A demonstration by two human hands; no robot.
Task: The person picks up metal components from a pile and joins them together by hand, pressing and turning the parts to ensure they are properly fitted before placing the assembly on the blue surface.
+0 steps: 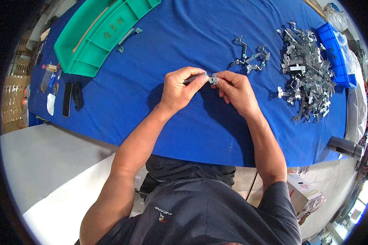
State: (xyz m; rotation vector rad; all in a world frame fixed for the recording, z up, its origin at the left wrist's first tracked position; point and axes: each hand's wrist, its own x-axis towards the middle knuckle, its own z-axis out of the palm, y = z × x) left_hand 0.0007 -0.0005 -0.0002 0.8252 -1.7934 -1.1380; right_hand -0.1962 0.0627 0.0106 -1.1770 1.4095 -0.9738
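Over the middle of the blue cloth, a small metal bracket (213, 79) is held between my two hands. My left hand (181, 87) pinches its dark bar end between thumb and fingers. From the other side, my right hand (236, 90) grips the bracket's silvery end with thumb and forefinger. Just beyond my right hand, several similar brackets (255, 61) lie loosely grouped on the cloth. A large heap of metal brackets (308, 73) is spread farther to the right.
A green tray (79, 55) with small brass-coloured parts stands at the upper left, a lone bracket (126, 39) beside it. Dark objects (67, 99) lie at the left. A blue bin (335, 55) stands behind the heap; a dark cylinder (344, 147) sits at the right edge.
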